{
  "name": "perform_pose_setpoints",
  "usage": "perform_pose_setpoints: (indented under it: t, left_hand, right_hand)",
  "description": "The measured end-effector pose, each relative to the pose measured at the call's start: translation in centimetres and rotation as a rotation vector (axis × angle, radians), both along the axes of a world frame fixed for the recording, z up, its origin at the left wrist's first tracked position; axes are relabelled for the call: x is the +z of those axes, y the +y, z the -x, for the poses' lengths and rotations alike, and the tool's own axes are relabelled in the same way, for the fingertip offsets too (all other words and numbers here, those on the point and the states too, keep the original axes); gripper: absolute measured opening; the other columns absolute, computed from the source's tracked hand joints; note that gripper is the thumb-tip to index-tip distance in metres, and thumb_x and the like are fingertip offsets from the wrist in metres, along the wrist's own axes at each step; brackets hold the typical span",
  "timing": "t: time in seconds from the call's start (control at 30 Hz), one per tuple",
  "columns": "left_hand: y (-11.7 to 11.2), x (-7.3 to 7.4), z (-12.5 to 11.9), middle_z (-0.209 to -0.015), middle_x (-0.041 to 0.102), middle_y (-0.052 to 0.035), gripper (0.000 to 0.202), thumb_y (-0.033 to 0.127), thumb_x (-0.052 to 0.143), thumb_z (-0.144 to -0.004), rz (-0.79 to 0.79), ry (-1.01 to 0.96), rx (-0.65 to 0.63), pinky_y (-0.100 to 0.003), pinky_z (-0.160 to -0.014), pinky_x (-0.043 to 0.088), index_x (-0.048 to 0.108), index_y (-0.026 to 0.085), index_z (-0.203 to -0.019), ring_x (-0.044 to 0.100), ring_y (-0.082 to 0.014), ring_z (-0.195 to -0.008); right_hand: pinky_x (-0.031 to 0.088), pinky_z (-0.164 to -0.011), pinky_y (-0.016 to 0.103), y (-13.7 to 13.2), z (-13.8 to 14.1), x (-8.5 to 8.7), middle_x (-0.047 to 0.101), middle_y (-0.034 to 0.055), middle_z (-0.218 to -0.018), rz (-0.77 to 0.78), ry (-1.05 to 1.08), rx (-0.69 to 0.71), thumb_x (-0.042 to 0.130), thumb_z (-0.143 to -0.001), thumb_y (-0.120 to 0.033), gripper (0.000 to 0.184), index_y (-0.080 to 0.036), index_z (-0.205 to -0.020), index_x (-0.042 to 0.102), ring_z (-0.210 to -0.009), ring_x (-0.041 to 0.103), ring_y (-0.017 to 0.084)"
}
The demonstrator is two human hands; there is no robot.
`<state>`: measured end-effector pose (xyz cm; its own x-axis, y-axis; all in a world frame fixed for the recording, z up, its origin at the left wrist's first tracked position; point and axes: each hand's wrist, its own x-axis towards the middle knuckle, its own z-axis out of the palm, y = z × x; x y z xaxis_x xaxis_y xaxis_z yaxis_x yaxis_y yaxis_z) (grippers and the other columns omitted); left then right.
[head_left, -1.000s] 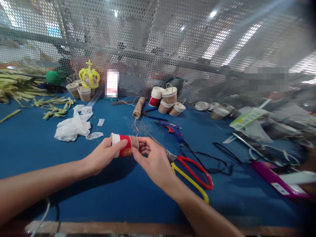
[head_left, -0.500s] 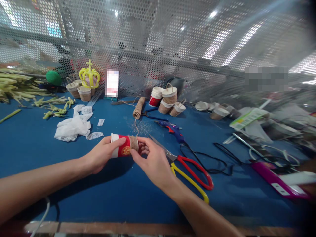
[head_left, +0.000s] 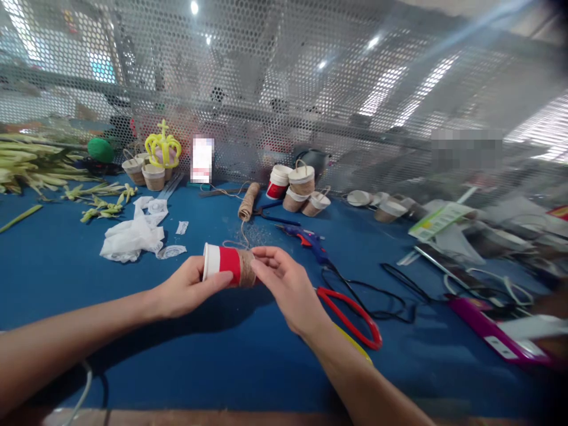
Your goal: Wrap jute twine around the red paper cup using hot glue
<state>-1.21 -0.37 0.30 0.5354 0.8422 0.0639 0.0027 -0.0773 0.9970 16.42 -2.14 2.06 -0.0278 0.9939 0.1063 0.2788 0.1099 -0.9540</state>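
Observation:
My left hand (head_left: 184, 290) grips a small red paper cup (head_left: 224, 261) with a white rim, held on its side above the blue table (head_left: 222, 361). Brown jute twine (head_left: 247, 267) is wound round the cup's bottom end. My right hand (head_left: 288, 287) is closed on that wrapped end, fingertips pinching the twine. A strand runs from the cup back to the twine spool (head_left: 248, 201) lying further off on the table.
Red-and-yellow scissors (head_left: 355, 310) lie just right of my right hand, a blue glue gun (head_left: 308, 239) with its black cord behind them. Twine-wrapped cups (head_left: 302, 183) stand at the back, a yellow crown (head_left: 163, 149) and green leaves (head_left: 39, 171) far left, crumpled white plastic (head_left: 131, 236) near left.
The cup has been turned in my hands, so its gold emblem no longer shows. The twine band on it looks wider. The view shifted slightly downward.

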Motion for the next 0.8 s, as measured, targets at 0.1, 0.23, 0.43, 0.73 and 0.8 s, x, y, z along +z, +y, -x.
perform_pose_setpoints:
  t: [0.1, 0.23, 0.43, 0.73, 0.8]
  left_hand:
    - [0.3, 0.1, 0.0, -0.085, 0.067, -0.0067, 0.027, 0.031, 0.056, -0.076, 0.045, -0.004, -0.045, -0.024, -0.071, 0.043, 0.065, 0.010, -0.091, 0.057, -0.0161, -0.075]
    - [0.9, 0.4, -0.2, -0.075, 0.067, -0.0067, 0.030, 0.032, 0.062, -0.070, 0.279, -0.133, 0.018, -0.021, -0.063, 0.043, 0.065, 0.009, -0.089, 0.058, -0.0143, -0.067]
    - [1.0, 0.2, -0.2, -0.076, 0.067, -0.0062, 0.028, 0.032, 0.064, -0.068, 0.274, -0.127, 0.103, -0.022, -0.063, 0.043, 0.065, 0.010, -0.085, 0.057, -0.0135, -0.065]
    - [0.8, -0.6, -0.4, -0.072, 0.063, -0.0048, 0.024, 0.030, 0.056, -0.073, 0.133, 0.004, 0.001, -0.025, -0.066, 0.042, 0.062, 0.008, -0.081, 0.054, -0.0138, -0.064]
    - [0.9, -0.8, -0.4, -0.066, 0.060, -0.0032, 0.025, 0.032, 0.053, -0.075, 0.104, 0.055, 0.000, -0.024, -0.060, 0.041, 0.062, 0.008, -0.077, 0.050, -0.0125, -0.058]
  right_hand:
    - [0.046, -0.060, 0.024, 0.1, -0.1, -0.2, 0.053, 0.0002, -0.074, -0.011, 0.033, 0.029, 0.054, -0.073, -0.026, 0.023, -0.016, -0.093, 0.051, -0.065, 0.053, 0.011]
    - [0.047, -0.066, 0.027, -0.4, 0.2, -0.5, 0.051, -0.0009, -0.072, -0.161, -0.099, 0.098, 0.051, -0.075, -0.019, 0.020, -0.018, -0.095, 0.049, -0.067, 0.052, 0.011]
    - [0.042, -0.084, 0.036, -0.3, 0.0, -0.8, 0.052, 0.0067, -0.101, -0.460, -0.377, 0.096, 0.049, -0.078, -0.018, 0.028, -0.022, -0.106, 0.050, -0.094, 0.051, 0.018]
    - [0.035, -0.095, 0.039, -0.1, 0.2, -0.9, 0.049, 0.0091, -0.116, -0.449, -0.486, 0.245, 0.039, -0.085, -0.018, 0.028, -0.019, -0.109, 0.053, -0.111, 0.042, 0.019]
    - [0.034, -0.095, 0.039, -0.1, 0.2, -1.0, 0.049, 0.0086, -0.117, -0.422, -0.473, 0.274, 0.037, -0.085, -0.018, 0.028, -0.019, -0.109, 0.053, -0.112, 0.042, 0.018]
